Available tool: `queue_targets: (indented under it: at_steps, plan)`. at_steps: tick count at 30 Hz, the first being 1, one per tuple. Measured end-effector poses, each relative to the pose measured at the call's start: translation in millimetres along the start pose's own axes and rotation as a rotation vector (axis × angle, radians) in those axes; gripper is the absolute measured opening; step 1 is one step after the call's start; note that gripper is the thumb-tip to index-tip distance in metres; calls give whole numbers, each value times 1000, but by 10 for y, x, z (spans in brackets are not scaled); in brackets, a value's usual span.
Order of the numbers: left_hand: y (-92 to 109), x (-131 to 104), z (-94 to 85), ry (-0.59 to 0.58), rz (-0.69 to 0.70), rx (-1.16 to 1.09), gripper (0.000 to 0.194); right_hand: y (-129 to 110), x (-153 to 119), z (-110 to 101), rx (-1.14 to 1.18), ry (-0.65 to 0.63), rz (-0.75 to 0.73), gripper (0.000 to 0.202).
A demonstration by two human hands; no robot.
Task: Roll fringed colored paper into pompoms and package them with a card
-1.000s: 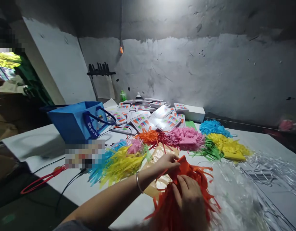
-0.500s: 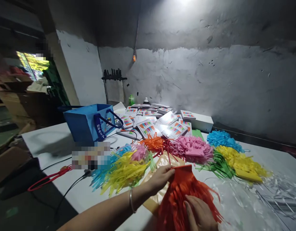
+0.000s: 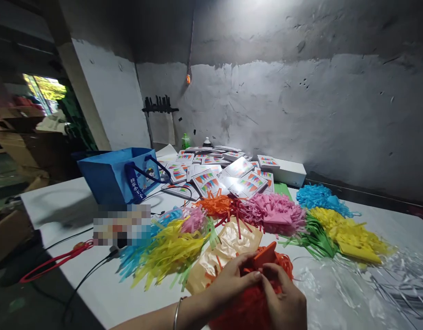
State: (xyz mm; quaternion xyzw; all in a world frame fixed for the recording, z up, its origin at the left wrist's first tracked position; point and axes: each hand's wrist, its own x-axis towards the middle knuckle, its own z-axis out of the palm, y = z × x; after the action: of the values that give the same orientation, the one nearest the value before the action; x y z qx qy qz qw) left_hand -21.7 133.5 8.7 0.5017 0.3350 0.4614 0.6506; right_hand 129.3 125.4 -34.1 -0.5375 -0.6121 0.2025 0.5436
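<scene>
- Fringe (image 3: 245,309), orange-red, is lying toward the worktop's (image 3: 135,293) near edge.
- Left hand (image 3: 233,279) and right hand (image 3: 287,295) are pinching its folded band (image 3: 266,255), fingers nearly closed.
- Strips are probably behaving as light, soft, tearable; the band is offering firmer grip.

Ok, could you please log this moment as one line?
left hand: holding orange fringe bundle | right hand: holding same bundle | beyond: brown wrapper | far left: blue bag

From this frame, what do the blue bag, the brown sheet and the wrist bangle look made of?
Blue bag: probably coated paper or card, matte; flat, creased panels.
Brown sheet: plastic film or glossy paper, unclear which; wrinkled highlights.
Bangle: likely polished metal, silvery glint.
</scene>
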Motion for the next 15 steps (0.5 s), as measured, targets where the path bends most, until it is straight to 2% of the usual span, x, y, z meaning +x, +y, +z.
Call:
queue_targets:
  at_steps: [3, 5, 6, 8, 11, 13, 15]
  plan:
    - [-50, 5, -26, -49, 64, 92, 48, -42, 111, -105, 293, -155, 234, 22]
    - [-44, 9, -52, -62, 112, 249, 40, -74, 159, -140, 432, -211, 283, 22]
    - [-32, 10, -65, -64, 152, 359, 36, -78, 168, -155, 429, -205, 269, 21]
    - [3, 8, -84, -70, 237, 587, 28, -59, 161, -189, 266, -115, 121, 20]
    - [38, -2, -82, -96, 306, 786, 24, -23, 129, -240, -88, -23, -273, 30]
    - [30, -8, -74, -101, 312, 810, 24, -42, 127, -264, -258, -93, -427, 37]
    - [-1, -11, -82, -87, 302, 798, 27, -97, 155, -284, -351, -196, -410, 33]
